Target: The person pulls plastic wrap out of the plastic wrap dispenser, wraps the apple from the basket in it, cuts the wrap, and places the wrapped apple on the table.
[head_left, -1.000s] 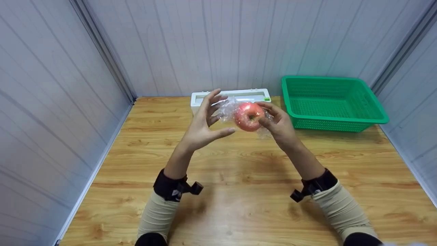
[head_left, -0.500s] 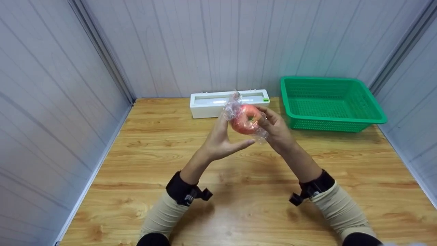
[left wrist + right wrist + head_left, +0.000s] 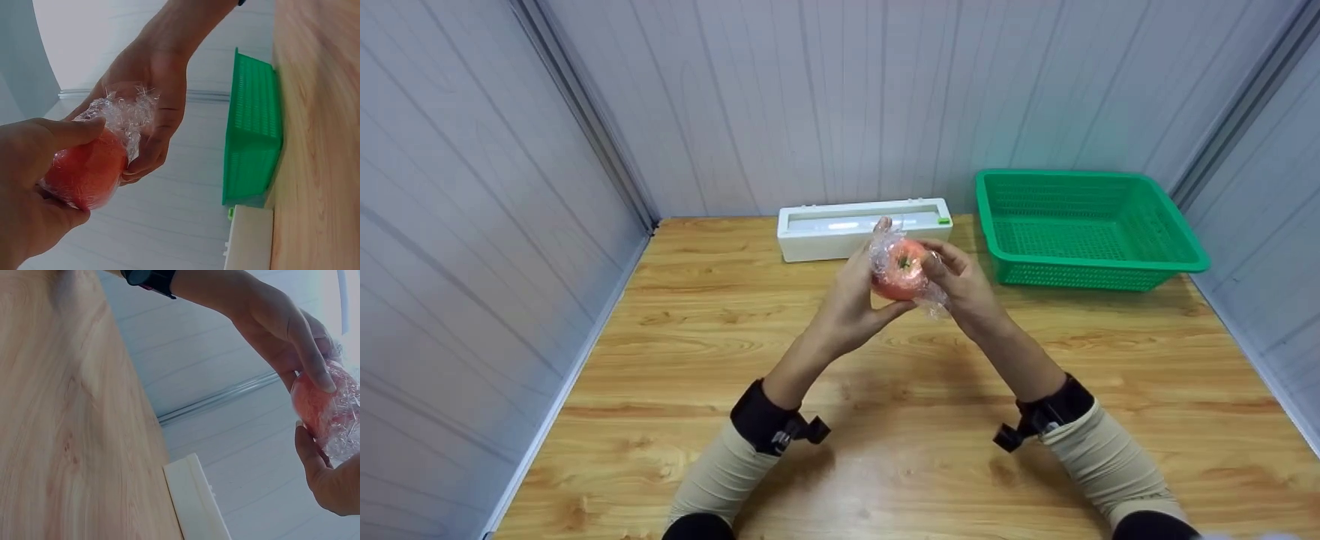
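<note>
A red apple (image 3: 896, 283) in crinkled clear plastic wrap (image 3: 125, 112) is up above the table between both hands, its stem hollow facing the head camera. My left hand (image 3: 851, 304) grips its left side, thumb below and fingers around the far side. From the right, my right hand (image 3: 973, 292) holds it, with the thumb over the wrapped top and the fingers behind. A loose tuft of wrap sticks out by the right palm. In the right wrist view the apple (image 3: 315, 402) is partly cut off by the frame edge.
Behind the hands, a white cling film dispenser (image 3: 825, 246) stands near the back wall. A green plastic basket (image 3: 1080, 274) with perforated sides is at the back right of the wooden table (image 3: 697, 315). Panel walls enclose the left, back and right.
The left hand has come in from the left, spread wide before, and now closes on the apple. The apple has tilted and sunk slightly; the right hand keeps its hold.
</note>
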Motion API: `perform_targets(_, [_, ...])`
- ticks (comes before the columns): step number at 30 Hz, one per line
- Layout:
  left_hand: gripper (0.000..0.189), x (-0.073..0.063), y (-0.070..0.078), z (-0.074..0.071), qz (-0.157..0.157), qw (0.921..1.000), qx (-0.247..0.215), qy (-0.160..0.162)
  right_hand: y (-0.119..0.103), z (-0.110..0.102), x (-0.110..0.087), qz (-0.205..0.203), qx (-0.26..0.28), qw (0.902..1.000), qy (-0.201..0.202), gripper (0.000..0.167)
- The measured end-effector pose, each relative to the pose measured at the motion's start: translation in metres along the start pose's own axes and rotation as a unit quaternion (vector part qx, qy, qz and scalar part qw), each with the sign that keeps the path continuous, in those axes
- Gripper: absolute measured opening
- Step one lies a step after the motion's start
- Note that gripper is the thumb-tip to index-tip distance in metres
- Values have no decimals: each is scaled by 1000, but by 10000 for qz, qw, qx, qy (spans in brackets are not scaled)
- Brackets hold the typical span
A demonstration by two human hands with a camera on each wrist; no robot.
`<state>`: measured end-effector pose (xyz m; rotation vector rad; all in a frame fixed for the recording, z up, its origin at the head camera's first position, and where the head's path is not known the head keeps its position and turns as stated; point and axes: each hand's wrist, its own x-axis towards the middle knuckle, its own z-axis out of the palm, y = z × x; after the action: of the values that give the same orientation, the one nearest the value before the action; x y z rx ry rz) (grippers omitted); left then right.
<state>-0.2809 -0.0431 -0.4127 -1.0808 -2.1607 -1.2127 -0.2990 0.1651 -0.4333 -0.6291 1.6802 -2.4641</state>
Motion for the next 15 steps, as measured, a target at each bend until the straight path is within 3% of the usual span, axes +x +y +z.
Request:
perform_targets(4, [100, 0, -2, 0, -17, 9995, -28, 303, -1, 1, 0, -219, -277, 9993, -144, 84])
perform_targets(8, [100, -1, -2, -3, -282, 9967, -100, 750, -3, 0, 0, -513, -597, 9959, -453, 101])
perform_targets(15, [97, -1, 3, -10, -907, 9817, -830, 1456, 0, -3, 0, -791, -384, 9923, -878, 110])
